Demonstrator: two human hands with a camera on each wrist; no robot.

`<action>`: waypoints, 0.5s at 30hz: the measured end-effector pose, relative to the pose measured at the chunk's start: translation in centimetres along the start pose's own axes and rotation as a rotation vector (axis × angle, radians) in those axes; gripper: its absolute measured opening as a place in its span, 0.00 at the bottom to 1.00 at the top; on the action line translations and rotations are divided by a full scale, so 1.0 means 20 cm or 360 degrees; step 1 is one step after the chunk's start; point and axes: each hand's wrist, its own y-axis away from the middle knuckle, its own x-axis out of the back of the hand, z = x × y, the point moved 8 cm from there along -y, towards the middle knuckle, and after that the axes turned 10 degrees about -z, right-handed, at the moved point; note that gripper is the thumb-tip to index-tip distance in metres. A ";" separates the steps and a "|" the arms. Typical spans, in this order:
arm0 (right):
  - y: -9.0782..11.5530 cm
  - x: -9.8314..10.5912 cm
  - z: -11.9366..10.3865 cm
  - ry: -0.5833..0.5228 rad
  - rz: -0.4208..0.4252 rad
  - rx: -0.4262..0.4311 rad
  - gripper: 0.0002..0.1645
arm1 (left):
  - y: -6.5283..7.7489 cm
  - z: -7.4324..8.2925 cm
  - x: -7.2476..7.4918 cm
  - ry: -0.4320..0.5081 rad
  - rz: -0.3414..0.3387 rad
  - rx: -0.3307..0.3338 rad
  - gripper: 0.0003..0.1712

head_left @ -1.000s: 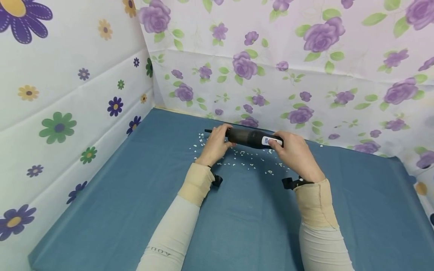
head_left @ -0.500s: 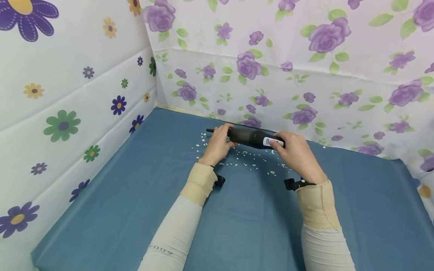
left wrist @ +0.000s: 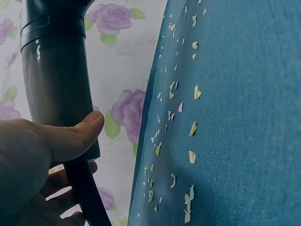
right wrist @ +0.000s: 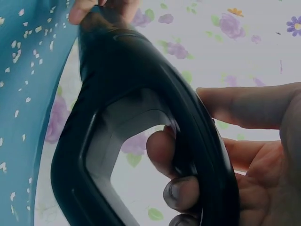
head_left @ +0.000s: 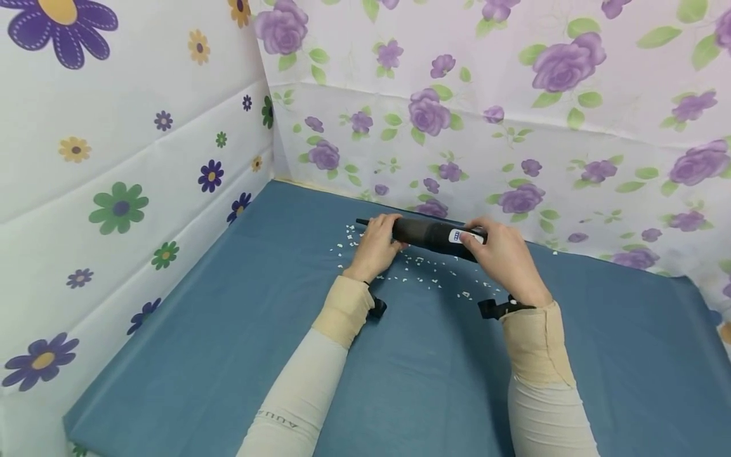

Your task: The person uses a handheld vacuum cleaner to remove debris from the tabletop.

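Observation:
A black handheld vacuum cleaner (head_left: 425, 233) with a smoky dust cup (left wrist: 59, 84) is held lengthwise above the table's far side. My left hand (head_left: 374, 249) grips its front end, thumb across the cup's lower edge and fingers behind the narrow nozzle (left wrist: 87, 188). The nozzle points left in the head view. My right hand (head_left: 508, 259) holds the looped handle (right wrist: 211, 146), with fingers curled through the opening. In the head view its thumb lies on the white label (head_left: 459, 236). Small pale scraps (head_left: 465, 294) are scattered over the cloth beneath.
A blue cloth (head_left: 240, 343) covers the table. Flower-printed sheets (head_left: 354, 101) stand along the back and left sides, close behind the vacuum cleaner. Each wrist wears a strap with a small black camera mount (head_left: 491, 309).
The head view has turned slightly left, so the scene appears further right. Both hands keep their hold on the vacuum cleaner, which stays above the scraps.

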 end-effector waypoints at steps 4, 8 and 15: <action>-0.02 0.01 -0.02 -0.0011 0.0002 0.0006 0.20 | 0.00 -0.02 0.00 0.0044 -0.0011 0.0036 0.32; -0.04 0.01 -0.04 -0.0010 -0.0015 0.0007 0.20 | 0.00 -0.04 0.00 0.0084 0.0000 0.0066 0.32; -0.07 0.02 -0.07 -0.0011 -0.0026 -0.0013 0.20 | 0.00 -0.06 0.00 0.0078 -0.0026 0.0089 0.32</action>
